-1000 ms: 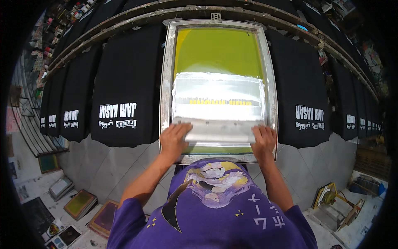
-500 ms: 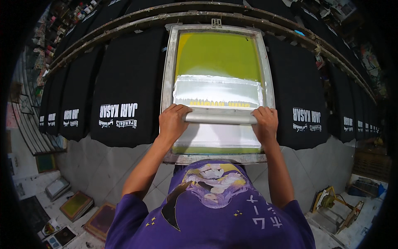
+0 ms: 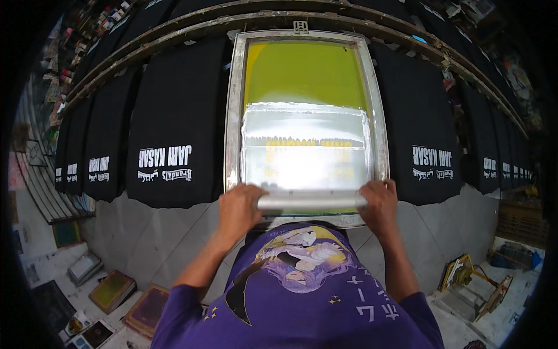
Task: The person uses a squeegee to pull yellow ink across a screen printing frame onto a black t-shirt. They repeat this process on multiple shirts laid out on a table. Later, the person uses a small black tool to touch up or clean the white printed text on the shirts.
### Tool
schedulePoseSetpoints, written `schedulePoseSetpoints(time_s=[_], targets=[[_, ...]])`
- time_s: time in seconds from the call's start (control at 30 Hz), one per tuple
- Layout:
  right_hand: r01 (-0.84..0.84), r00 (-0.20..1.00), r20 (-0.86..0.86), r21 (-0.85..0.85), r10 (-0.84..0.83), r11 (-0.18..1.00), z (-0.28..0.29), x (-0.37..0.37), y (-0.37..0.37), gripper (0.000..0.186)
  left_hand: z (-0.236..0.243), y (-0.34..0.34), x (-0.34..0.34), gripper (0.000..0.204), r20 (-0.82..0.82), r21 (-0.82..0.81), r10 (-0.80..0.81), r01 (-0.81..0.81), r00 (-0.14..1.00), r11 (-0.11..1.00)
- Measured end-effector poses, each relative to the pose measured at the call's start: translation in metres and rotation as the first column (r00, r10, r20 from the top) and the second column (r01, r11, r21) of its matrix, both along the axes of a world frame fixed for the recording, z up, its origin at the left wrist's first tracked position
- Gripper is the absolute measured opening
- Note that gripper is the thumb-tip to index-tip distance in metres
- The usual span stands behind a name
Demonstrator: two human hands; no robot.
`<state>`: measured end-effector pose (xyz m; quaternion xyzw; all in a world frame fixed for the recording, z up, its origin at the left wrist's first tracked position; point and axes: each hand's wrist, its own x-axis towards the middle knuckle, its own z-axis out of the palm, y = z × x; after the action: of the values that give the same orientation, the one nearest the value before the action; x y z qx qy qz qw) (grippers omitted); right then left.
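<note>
In front of me lies a screen printing frame (image 3: 233, 116) with a metal rim and a yellow-green mesh (image 3: 302, 72). White ink (image 3: 290, 125) coats the mesh's middle, where yellowish stencil lettering shows through. Across the near part of the mesh runs a long pale squeegee (image 3: 311, 201), slightly blurred. My left hand (image 3: 241, 209) wraps round its left end and my right hand (image 3: 379, 203) round its right end. Both hands sit close to the frame's side bars. Whatever lies under the frame is hidden.
Black printed shirts on boards flank the frame, one at left (image 3: 174, 116) and one at right (image 3: 415, 116), with several more beyond. A wooden rail (image 3: 192, 32) runs behind. Spare screens (image 3: 112, 289) lean at lower left; a small wooden-framed rig (image 3: 474, 291) stands at lower right.
Both hands have drawn the squeegee toward me, from the middle of the mesh to its near end. More of the lettering shows behind it.
</note>
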<state>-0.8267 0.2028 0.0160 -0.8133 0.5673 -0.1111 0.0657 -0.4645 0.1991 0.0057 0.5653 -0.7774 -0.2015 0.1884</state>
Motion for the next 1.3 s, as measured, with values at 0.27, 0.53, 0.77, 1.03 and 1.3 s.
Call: schedulePoseSetpoints(time_s=[0.27, 0.53, 0.77, 1.03, 1.3], targets=[[0.042, 0.999, -0.003, -0.292, -0.045, 0.956, -0.044, 0.007, -0.067, 0.032, -0.037, -0.067, -0.011, 0.041, -0.055, -0.293, 0.074, -0.087, 0.996, 0.952], [0.06, 0.996, 0.083, -0.196, -0.044, 0.979, -0.045, 0.005, 0.043, 0.035, -0.037, 0.042, -0.005, 0.047, -0.031, -0.278, 0.018, -0.026, 0.999, 0.96], [0.023, 1.0, 0.002, -0.052, -0.023, 0.998, 0.007, 0.005, 0.013, 0.029, 0.017, 0.009, -0.005, 0.044, -0.034, -0.02, 0.013, -0.014, 0.999, 1.0], [0.05, 0.998, -0.023, -0.199, -0.056, 0.979, -0.036, 0.011, 0.053, 0.02, -0.024, 0.046, -0.002, 0.049, 0.008, -0.184, 0.019, -0.017, 1.0, 0.983], [0.025, 1.0, 0.007, -0.241, -0.023, 0.97, -0.055, 0.008, -0.015, 0.021, -0.043, -0.01, -0.005, 0.054, 0.053, -0.256, 0.025, -0.01, 0.998, 0.967]])
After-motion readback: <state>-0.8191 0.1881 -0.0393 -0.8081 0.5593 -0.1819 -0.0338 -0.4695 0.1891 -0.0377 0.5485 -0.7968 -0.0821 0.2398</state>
